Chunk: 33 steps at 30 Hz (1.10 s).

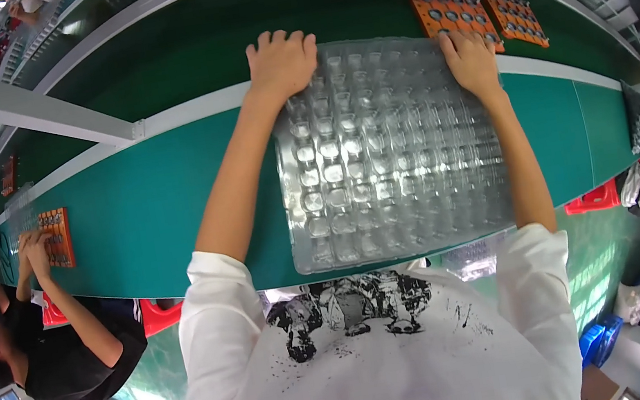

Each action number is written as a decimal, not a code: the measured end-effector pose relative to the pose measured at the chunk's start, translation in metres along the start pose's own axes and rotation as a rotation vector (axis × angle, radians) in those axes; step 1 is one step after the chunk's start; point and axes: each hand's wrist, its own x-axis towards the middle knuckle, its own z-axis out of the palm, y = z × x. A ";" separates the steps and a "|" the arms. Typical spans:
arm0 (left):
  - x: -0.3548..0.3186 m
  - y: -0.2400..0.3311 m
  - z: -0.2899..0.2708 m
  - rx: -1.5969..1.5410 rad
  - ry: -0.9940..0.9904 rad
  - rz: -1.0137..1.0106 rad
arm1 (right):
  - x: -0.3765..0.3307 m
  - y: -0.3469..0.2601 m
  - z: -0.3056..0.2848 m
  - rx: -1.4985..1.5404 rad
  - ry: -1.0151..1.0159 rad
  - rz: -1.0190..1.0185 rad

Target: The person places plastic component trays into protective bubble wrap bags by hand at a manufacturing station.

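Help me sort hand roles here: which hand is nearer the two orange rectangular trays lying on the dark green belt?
Right. The right hand grips the far right corner of the clear plastic blister tray, just beside the orange trays. The left hand holds the far left corner, well away.
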 end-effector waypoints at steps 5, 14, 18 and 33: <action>0.013 0.013 -0.017 0.097 -0.211 0.119 | 0.010 0.007 0.004 0.001 -0.040 -0.084; 0.004 0.051 -0.010 -0.180 -0.406 0.158 | -0.009 -0.017 -0.005 0.074 -0.037 -0.058; 0.008 0.052 -0.010 -0.164 -0.449 0.133 | 0.014 -0.022 -0.024 0.287 0.026 -0.202; 0.010 0.047 -0.012 -0.046 -0.517 0.098 | 0.043 -0.124 -0.082 0.701 0.241 -0.451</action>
